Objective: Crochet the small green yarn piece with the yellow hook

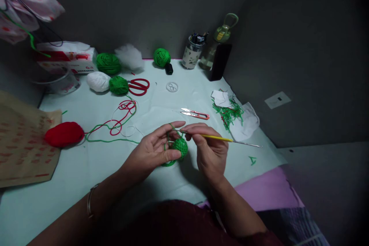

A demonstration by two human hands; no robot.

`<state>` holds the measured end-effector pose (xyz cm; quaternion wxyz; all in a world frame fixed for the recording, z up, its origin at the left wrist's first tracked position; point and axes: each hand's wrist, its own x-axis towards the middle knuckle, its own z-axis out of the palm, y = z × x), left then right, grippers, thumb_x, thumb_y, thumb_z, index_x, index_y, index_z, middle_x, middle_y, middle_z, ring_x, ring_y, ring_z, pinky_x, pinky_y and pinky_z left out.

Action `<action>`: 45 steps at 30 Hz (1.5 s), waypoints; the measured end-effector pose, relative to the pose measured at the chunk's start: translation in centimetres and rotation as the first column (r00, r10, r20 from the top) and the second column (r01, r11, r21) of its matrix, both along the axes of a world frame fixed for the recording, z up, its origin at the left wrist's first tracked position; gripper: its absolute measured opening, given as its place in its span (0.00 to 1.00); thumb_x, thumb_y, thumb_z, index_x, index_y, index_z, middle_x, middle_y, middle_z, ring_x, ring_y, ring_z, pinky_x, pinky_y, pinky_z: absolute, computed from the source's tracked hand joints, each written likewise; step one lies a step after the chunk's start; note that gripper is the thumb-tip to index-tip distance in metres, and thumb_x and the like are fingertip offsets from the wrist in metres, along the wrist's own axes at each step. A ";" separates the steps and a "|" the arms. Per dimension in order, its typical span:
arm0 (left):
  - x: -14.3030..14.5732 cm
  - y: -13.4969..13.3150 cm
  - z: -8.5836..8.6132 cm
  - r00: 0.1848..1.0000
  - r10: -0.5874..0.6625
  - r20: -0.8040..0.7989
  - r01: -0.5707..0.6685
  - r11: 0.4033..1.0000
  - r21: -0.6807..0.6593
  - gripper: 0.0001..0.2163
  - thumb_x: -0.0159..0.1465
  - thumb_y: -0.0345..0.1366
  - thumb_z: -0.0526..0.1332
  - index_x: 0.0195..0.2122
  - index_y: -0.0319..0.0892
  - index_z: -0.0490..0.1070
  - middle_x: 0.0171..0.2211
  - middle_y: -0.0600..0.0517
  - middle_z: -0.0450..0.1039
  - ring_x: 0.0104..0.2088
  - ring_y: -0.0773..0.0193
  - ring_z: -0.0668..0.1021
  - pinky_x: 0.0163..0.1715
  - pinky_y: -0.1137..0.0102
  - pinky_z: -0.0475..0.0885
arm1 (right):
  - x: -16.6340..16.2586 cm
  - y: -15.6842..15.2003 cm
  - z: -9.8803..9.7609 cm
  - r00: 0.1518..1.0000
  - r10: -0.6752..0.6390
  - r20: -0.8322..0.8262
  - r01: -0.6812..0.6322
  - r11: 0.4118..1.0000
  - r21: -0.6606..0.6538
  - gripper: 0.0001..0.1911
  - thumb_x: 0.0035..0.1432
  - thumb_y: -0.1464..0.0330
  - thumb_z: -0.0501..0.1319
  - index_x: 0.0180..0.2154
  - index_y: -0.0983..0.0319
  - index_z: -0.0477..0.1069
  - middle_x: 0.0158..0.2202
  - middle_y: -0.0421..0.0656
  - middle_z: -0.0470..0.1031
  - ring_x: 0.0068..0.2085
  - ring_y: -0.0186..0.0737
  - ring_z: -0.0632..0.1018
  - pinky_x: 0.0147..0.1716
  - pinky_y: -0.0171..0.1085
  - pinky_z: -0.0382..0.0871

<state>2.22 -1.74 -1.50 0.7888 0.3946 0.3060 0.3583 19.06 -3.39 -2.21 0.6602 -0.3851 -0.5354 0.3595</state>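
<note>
My left hand (157,148) pinches a small rounded piece of green crochet (180,147) between thumb and fingers. Green yarn loops over its raised index finger and runs to the piece. In my right hand (211,150) is a crochet hook (217,137) with a yellow grip, held like a pen. The hook's working tip meets the yarn just above the crochet piece; its other metal end points right. Beyond my hands lie thread snips (198,114) with orange-pink handles. Loose red, green and white yarn (115,125) trails across the table to the left.
A red yarn ball (63,134) rests beside a brown paper bag (25,150) at left. Red-handled scissors (138,87), green yarn balls (108,63) and a white ball (98,81) sit farther back. A pen cup (190,54), bottle (209,55) and phone (221,61) stand near the wall; green scraps (230,113) lie right.
</note>
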 end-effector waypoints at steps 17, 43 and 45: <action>0.8 0.1 0.8 0.978 0.203 -0.046 -0.202 0.979 0.040 0.47 0.52 0.27 0.74 0.71 0.47 0.54 0.40 0.52 0.74 0.43 0.62 0.76 0.47 0.68 0.71 | 0.2 -0.8 0.1 0.821 -0.167 0.546 0.025 0.966 0.258 0.25 0.62 0.76 0.65 0.56 0.48 0.75 0.47 0.44 0.82 0.46 0.44 0.80 0.43 0.45 0.77; 0.5 -0.1 0.0 0.983 0.099 0.156 -0.093 0.994 -0.050 0.34 0.64 0.29 0.62 0.71 0.46 0.54 0.57 0.43 0.73 0.56 0.52 0.75 0.54 0.62 0.67 | 0.3 0.3 -0.1 0.990 0.066 0.127 -0.058 0.997 -0.058 0.10 0.65 0.67 0.62 0.43 0.48 0.81 0.39 0.40 0.84 0.45 0.44 0.78 0.48 0.50 0.73; 0.5 0.0 0.0 0.985 0.111 0.131 -0.101 0.992 -0.082 0.32 0.64 0.29 0.62 0.70 0.46 0.57 0.57 0.44 0.74 0.56 0.53 0.76 0.53 0.63 0.67 | 0.2 0.3 -0.2 0.993 0.057 0.105 -0.051 0.997 -0.061 0.09 0.65 0.67 0.63 0.42 0.49 0.81 0.39 0.40 0.84 0.44 0.44 0.78 0.48 0.50 0.74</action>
